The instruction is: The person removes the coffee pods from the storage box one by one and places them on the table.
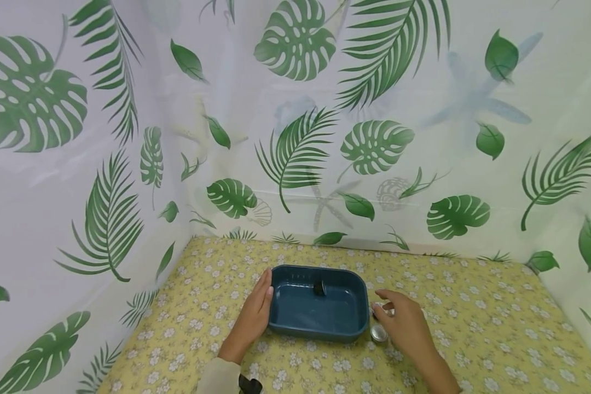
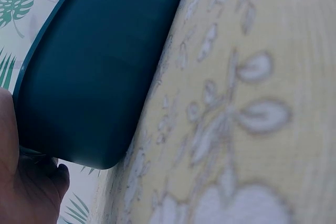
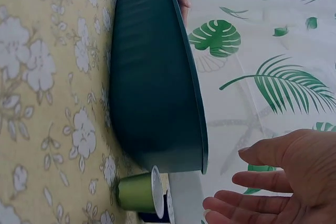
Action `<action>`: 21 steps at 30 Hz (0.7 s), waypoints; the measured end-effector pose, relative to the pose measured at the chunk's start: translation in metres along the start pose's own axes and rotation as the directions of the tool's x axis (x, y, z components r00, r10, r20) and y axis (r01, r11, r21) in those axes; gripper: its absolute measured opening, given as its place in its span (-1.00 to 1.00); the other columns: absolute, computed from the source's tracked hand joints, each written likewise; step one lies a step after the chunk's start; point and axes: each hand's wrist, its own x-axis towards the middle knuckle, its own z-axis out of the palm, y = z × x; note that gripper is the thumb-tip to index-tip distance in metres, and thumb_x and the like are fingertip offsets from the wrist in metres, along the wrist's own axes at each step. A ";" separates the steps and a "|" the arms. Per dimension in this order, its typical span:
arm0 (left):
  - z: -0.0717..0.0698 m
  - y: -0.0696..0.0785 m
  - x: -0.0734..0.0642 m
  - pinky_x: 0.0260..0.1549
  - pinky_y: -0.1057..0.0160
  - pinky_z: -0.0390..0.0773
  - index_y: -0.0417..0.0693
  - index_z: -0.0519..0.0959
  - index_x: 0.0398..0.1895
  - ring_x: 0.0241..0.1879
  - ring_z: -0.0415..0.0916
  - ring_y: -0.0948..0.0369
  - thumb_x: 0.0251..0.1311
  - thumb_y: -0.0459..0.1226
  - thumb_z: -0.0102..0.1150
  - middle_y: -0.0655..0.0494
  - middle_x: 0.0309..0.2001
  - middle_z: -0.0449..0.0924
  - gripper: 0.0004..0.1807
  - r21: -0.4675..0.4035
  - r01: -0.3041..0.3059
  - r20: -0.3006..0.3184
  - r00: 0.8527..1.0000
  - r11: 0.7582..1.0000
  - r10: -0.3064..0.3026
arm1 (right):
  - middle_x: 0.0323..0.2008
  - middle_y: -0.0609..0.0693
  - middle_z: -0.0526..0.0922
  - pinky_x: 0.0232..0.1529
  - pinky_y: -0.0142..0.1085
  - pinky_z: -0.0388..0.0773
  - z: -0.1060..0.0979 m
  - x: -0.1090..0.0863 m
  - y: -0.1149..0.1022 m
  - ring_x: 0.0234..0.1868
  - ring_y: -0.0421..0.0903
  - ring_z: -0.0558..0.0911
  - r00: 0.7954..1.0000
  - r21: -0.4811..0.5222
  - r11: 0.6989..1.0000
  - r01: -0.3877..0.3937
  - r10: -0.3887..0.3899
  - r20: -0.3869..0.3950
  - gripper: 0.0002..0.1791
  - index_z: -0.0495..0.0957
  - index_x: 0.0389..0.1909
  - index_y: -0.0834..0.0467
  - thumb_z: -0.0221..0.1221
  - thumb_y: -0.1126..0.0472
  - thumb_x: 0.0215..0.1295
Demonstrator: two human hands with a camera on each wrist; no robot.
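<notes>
A dark blue rectangular plastic bin stands on the table. My left hand rests along its left end with fairly straight fingers; the left wrist view shows that hand at the bin's end wall. Inside the bin a small black capsule lies near the back wall. Just outside the right end stands a green coffee capsule, its silvery lid facing up. Partly hidden behind it is a dark blue capsule. My right hand hovers beside these capsules, fingers loosely spread, holding nothing.
A yellow flowered cloth covers the table. White sheeting with green leaf prints rises behind the table and along both sides. A black band shows at my left wrist, by a pale sleeve.
</notes>
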 end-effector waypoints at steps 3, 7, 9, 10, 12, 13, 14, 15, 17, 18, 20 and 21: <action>0.000 -0.001 0.000 0.51 -0.10 -0.03 0.07 -0.16 0.65 0.61 -0.22 0.00 0.68 -0.14 -0.35 0.18 0.63 -0.27 -0.41 0.006 -0.002 0.000 1.000 1.000 0.002 | 0.08 0.24 0.67 -0.24 -0.12 0.68 0.005 0.003 -0.004 -0.14 0.04 0.70 1.000 -0.002 1.000 0.012 -0.012 -0.012 -0.60 0.61 0.19 0.26 0.30 0.21 0.39; -0.001 0.000 0.000 0.51 -0.10 -0.03 0.04 -0.15 0.65 0.61 -0.22 -0.01 0.68 -0.15 -0.35 0.16 0.63 -0.26 -0.41 0.005 -0.001 0.001 1.000 1.000 0.001 | 0.05 0.22 0.68 -0.26 -0.12 0.68 0.010 0.004 -0.011 -0.17 0.04 0.70 0.999 -0.030 0.999 0.033 -0.034 -0.038 -0.60 0.62 0.17 0.29 0.31 0.21 0.37; -0.001 0.000 0.000 0.51 -0.10 -0.02 0.03 -0.15 0.65 0.61 -0.22 -0.01 0.68 -0.14 -0.35 0.16 0.63 -0.26 -0.41 0.009 0.000 0.000 1.000 1.000 0.000 | 0.04 0.23 0.68 -0.28 -0.11 0.67 0.013 0.004 -0.014 -0.18 0.05 0.70 0.998 -0.038 0.998 0.043 -0.044 -0.044 -0.60 0.63 0.16 0.29 0.32 0.22 0.36; -0.001 0.001 0.000 0.51 -0.10 -0.02 0.03 -0.15 0.65 0.61 -0.22 -0.01 0.68 -0.14 -0.35 0.16 0.63 -0.26 -0.41 0.010 0.002 0.000 1.000 1.000 -0.002 | 0.03 0.22 0.68 -0.28 -0.11 0.67 0.014 0.005 -0.015 -0.18 0.06 0.70 0.997 -0.041 0.998 0.050 -0.052 -0.049 -0.60 0.63 0.15 0.29 0.33 0.23 0.35; -0.001 0.001 0.000 0.51 -0.10 -0.02 0.02 -0.14 0.65 0.61 -0.22 -0.01 0.69 -0.13 -0.36 0.15 0.63 -0.26 -0.41 0.013 0.005 0.001 1.000 1.000 -0.005 | 0.02 0.22 0.69 -0.29 -0.11 0.67 0.018 0.006 -0.017 -0.18 0.07 0.71 0.996 -0.055 0.996 0.064 -0.067 -0.053 -0.62 0.64 0.13 0.28 0.34 0.23 0.34; -0.001 0.001 0.000 0.51 -0.09 -0.02 0.02 -0.14 0.65 0.61 -0.22 0.00 0.69 -0.13 -0.36 0.15 0.63 -0.26 -0.41 0.014 0.007 0.002 1.000 1.000 -0.007 | 0.01 0.22 0.69 -0.30 -0.11 0.67 0.020 0.006 -0.017 -0.20 0.07 0.71 0.995 -0.061 0.995 0.073 -0.077 -0.057 -0.62 0.65 0.12 0.28 0.35 0.23 0.33; -0.001 0.001 0.000 0.51 -0.09 -0.02 0.02 -0.14 0.65 0.61 -0.22 0.01 0.69 -0.13 -0.36 0.15 0.63 -0.26 -0.41 0.013 0.009 0.003 1.000 1.000 -0.009 | -0.01 0.22 0.70 -0.31 -0.11 0.66 0.021 0.006 -0.018 -0.21 0.07 0.71 0.994 -0.068 0.994 0.084 -0.088 -0.059 -0.63 0.65 0.11 0.27 0.36 0.24 0.32; -0.001 0.002 0.000 0.51 -0.09 -0.02 0.01 -0.14 0.65 0.61 -0.22 0.01 0.69 -0.13 -0.36 0.15 0.63 -0.26 -0.41 0.013 0.010 0.004 1.000 1.000 -0.010 | -0.01 0.21 0.70 -0.31 -0.10 0.66 0.023 0.007 -0.018 -0.21 0.08 0.71 0.993 -0.077 0.992 0.096 -0.100 -0.061 -0.63 0.66 0.10 0.27 0.36 0.24 0.32; -0.001 0.002 0.000 0.51 -0.09 -0.02 0.01 -0.14 0.65 0.61 -0.22 0.01 0.69 -0.11 -0.37 0.15 0.63 -0.26 -0.40 0.013 0.011 0.004 1.000 1.000 -0.011 | 0.00 0.22 0.69 -0.24 -0.05 0.68 0.027 0.009 -0.018 -0.16 0.11 0.71 0.990 -0.110 0.987 0.119 -0.127 -0.066 -0.64 0.67 0.08 0.26 0.37 0.23 0.31; -0.001 0.002 0.000 0.51 -0.08 -0.03 0.02 -0.15 0.65 0.61 -0.23 0.02 0.68 -0.09 -0.38 0.15 0.63 -0.26 -0.40 0.013 0.011 0.005 1.000 1.000 -0.011 | 0.01 0.22 0.69 -0.19 -0.02 0.67 0.028 0.010 -0.019 -0.11 0.14 0.70 0.988 -0.119 0.984 0.130 -0.139 -0.068 -0.65 0.68 0.07 0.26 0.38 0.23 0.30; -0.001 0.002 0.001 0.51 -0.07 -0.03 0.03 -0.16 0.65 0.61 -0.23 0.04 0.67 -0.01 -0.42 0.16 0.63 -0.27 -0.38 0.017 0.010 0.006 1.000 1.000 -0.010 | 0.03 0.23 0.68 -0.09 0.06 0.65 0.029 0.011 -0.020 -0.02 0.19 0.68 0.985 -0.128 0.981 0.147 -0.157 -0.068 -0.65 0.68 0.06 0.27 0.39 0.23 0.29; -0.001 0.002 0.001 0.51 -0.07 -0.03 0.04 -0.16 0.65 0.61 -0.24 0.05 0.67 0.02 -0.43 0.17 0.63 -0.27 -0.37 0.017 0.009 0.006 1.000 1.000 -0.009 | 0.04 0.23 0.68 -0.04 0.09 0.63 0.030 0.012 -0.021 0.03 0.21 0.66 0.984 -0.129 0.980 0.153 -0.163 -0.070 -0.65 0.68 0.05 0.27 0.39 0.23 0.29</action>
